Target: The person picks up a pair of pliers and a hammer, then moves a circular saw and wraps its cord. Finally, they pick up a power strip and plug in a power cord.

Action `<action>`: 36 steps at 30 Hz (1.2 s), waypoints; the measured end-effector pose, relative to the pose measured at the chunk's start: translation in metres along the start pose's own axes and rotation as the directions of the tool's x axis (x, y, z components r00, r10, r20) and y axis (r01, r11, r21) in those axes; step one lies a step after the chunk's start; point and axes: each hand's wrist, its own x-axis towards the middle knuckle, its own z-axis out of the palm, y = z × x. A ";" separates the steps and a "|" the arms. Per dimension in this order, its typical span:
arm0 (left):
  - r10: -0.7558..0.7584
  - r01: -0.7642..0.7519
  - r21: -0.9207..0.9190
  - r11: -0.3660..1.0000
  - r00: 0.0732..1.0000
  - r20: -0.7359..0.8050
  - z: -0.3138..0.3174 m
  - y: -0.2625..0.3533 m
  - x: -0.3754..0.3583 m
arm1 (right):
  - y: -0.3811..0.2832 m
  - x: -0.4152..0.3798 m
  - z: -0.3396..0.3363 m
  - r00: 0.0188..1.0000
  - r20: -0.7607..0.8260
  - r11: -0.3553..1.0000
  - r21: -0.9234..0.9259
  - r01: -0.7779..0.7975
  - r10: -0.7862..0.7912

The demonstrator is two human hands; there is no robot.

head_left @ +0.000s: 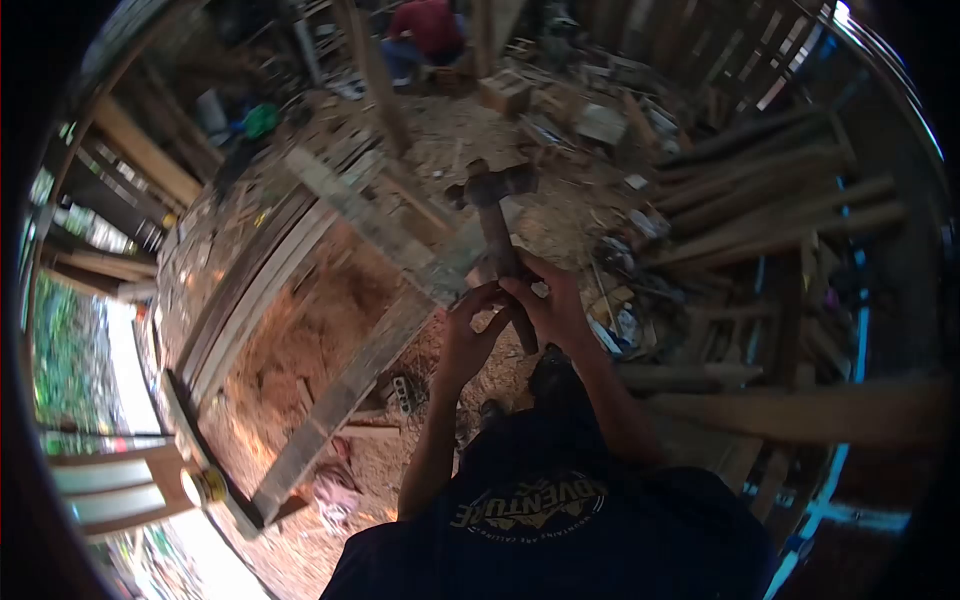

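Note:
A hammer (494, 215) is held up in front of my body, its dark, blurred head at the top and the handle's lower end sticking out below my hands. My right hand (553, 303) is closed around the handle from the right. From the left, my left hand (470, 327) pinches at the same part of the handle, fingertips meeting those of the right. Whether something small is also between the fingers is hidden. Just beyond and left of the hands lies a wooden frame of planks (345, 395), its near corner close to my left hand.
Reddish sawdust (300, 300) covers the ground inside the frame. Beams (770, 190) are stacked at the right, with a thick timber (800, 415) nearer me. Wood scraps and a box (505, 92) lie ahead. A person in a red top (428, 28) sits at the back, near a post (375, 75).

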 end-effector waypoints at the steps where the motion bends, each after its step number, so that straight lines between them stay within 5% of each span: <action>1: -0.008 0.010 -0.045 0.999 0.998 0.057 0.011 -0.004 0.009 | 0.006 -0.001 -0.012 0.999 -0.023 0.999 -0.012 -0.040 0.040; 7: -0.025 0.107 -0.369 0.923 0.975 0.220 0.088 -0.008 0.077 | 0.036 0.008 -0.085 0.975 -0.183 0.992 0.049 -0.118 0.125; 19: -0.010 0.125 -0.231 0.965 0.896 0.443 0.200 0.007 0.225 | 0.094 0.079 -0.211 0.874 -0.362 0.853 0.511 -0.105 0.324; 25: -0.012 0.218 -0.199 0.956 0.703 0.711 0.254 0.000 0.300 | 0.135 0.095 -0.246 0.673 -0.671 0.901 0.434 0.017 0.311; 27: 0.008 0.274 -0.221 0.936 0.610 0.792 0.277 -0.012 0.319 | 0.143 0.093 -0.258 0.587 -0.741 0.931 0.359 -0.064 0.326; 36: 0.109 0.297 -0.181 0.938 0.241 0.964 0.320 -0.017 0.372 | 0.157 0.105 -0.266 0.084 -0.957 0.960 0.276 -0.040 0.279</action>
